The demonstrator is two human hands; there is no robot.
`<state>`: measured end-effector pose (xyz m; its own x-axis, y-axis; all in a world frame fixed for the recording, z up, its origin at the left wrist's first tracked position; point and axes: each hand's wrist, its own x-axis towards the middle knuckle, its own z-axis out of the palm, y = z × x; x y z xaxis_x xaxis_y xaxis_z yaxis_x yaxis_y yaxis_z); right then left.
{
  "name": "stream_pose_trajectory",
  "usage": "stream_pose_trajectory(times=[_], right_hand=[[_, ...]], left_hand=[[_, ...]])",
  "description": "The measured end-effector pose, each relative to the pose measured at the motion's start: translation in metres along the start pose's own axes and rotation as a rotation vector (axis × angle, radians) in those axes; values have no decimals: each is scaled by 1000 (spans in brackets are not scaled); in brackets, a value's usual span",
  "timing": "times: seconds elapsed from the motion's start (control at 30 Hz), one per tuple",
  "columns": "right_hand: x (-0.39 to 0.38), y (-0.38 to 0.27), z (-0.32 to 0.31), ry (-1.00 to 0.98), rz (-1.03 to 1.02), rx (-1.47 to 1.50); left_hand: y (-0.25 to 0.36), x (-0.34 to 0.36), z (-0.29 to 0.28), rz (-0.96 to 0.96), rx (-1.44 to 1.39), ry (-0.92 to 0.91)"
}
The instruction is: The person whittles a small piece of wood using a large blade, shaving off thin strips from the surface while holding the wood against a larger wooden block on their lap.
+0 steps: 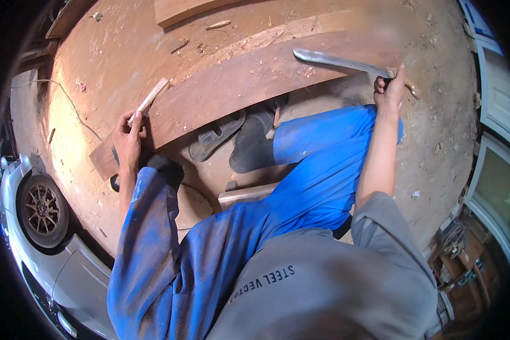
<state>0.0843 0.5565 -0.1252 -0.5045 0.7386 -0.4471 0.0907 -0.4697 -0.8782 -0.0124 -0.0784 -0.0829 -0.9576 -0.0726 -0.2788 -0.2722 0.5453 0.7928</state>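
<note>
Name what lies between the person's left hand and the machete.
The long wooden plank lies between the left hand and the machete, as the head view shows.

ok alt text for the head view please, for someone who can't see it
A person in blue trousers holds a machete in the right hand and a slim wood strip in the left hand. A long wooden board runs between the hands; a pale car stands at left.

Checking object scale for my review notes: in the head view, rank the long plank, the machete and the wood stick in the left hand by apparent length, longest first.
1. Long plank, clearly longest, though its right end is hard to make out
2. Machete
3. Wood stick
</note>
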Motion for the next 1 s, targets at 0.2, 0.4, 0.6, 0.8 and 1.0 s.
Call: stream_pose_trajectory(times=[0.2,0.4,0.6,0.8,1.0], right_hand=[[-18,0,-2,-54,64,147],[-96,18,31,-298,91,124],[-197,25,71,-379,-65,-54],[-273,10,101,-539,-131,-277],[-311,35,97,-952,25,-225]], left_hand=[[-2,-2,0,-9,-129,-37],[19,-18,2,48,-123,-38],[72,-24,-12,67,-72,-180],[113,-24,-14,442,316,-244],[106,-31,5,540,343,-277]])
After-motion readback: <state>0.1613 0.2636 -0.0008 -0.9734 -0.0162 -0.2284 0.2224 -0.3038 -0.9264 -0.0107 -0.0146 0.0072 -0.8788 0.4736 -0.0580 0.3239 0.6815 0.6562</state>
